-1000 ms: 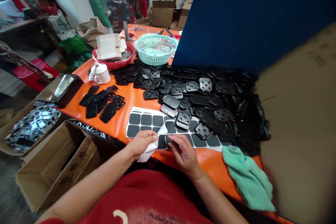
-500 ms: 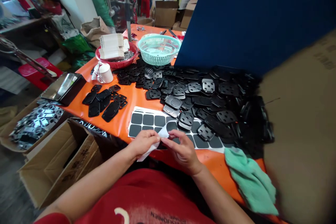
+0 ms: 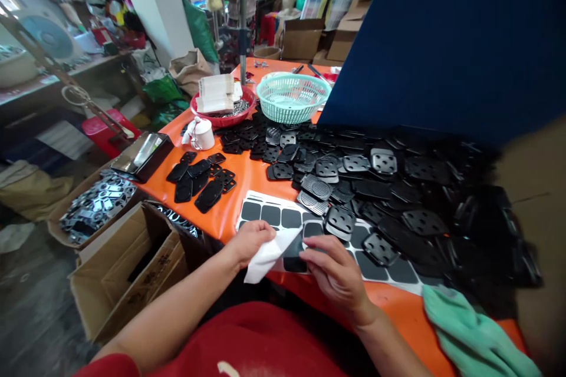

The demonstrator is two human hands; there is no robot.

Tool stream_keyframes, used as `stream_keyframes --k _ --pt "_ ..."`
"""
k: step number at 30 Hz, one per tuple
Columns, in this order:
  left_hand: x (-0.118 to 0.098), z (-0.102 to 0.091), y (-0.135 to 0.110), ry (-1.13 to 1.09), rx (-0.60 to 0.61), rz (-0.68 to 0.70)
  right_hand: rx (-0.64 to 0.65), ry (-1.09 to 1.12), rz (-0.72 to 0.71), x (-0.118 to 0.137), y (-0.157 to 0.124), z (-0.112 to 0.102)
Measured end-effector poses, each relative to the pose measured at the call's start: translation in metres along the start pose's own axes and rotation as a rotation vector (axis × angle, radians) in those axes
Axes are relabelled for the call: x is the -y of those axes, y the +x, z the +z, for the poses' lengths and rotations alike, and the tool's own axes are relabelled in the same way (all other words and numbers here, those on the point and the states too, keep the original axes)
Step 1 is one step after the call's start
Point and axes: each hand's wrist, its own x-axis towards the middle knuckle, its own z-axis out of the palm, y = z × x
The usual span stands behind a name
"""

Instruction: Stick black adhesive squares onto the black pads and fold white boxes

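My left hand (image 3: 254, 241) is closed on a piece of white backing paper (image 3: 267, 256), pinched between thumb and fingers, its lower end hanging free past the table edge. My right hand (image 3: 338, 274) is just right of the paper, thumb and forefinger brought close together over the sheet; what they hold, if anything, I cannot make out. Beneath both hands lies a white sheet of black rounded-square stickers (image 3: 371, 265). Black perforated pedal-shaped plates (image 3: 340, 222) rest partly on its far side. Another such sheet (image 3: 252, 210) shows at the left.
Black plates (image 3: 354, 188) are heaped across the right of the orange table (image 3: 247, 171); a smaller group (image 3: 201, 177) lies left. Farther back are a mint basket (image 3: 292, 100), a red basin (image 3: 221, 119) and a white cup (image 3: 201, 134). A green cloth (image 3: 473, 330) and blue panel (image 3: 442, 29) border the right.
The white paper, earlier between both hands, now hangs from my left hand alone. My right hand has drawn away from the left. The whole view has shifted.
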Motion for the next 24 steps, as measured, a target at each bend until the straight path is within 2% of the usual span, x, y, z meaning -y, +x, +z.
stream_keyframes --k 3,6,9,12,16,18,20,22,24 --pt "-0.001 -0.023 0.007 0.250 -0.155 0.106 -0.036 0.022 0.014 0.003 0.000 -0.010" --pt "-0.007 -0.052 0.019 0.466 -0.351 0.156 -0.103 0.091 0.140 0.005 -0.009 -0.021" --pt "-0.015 -0.081 0.039 0.785 -0.607 0.116 -0.147 0.129 0.271 0.007 -0.023 -0.026" --pt "-0.023 -0.103 0.058 0.945 -0.703 0.058 -0.146 0.167 0.368 0.011 -0.035 -0.026" --pt "-0.033 -0.115 0.067 0.913 -0.673 0.068 -0.117 0.271 0.443 0.019 -0.046 -0.025" --pt "-0.039 -0.114 0.063 0.876 -0.618 0.104 -0.164 0.311 0.536 0.023 -0.048 -0.026" --pt "-0.045 -0.105 0.054 0.831 -0.539 0.163 -0.258 0.362 0.691 0.026 -0.048 -0.029" --pt "-0.047 -0.084 0.039 0.604 -0.347 0.244 -0.357 0.468 0.872 0.028 -0.045 -0.035" --pt "-0.042 -0.052 0.022 0.147 0.000 0.264 -0.406 0.608 1.024 0.028 -0.041 -0.042"
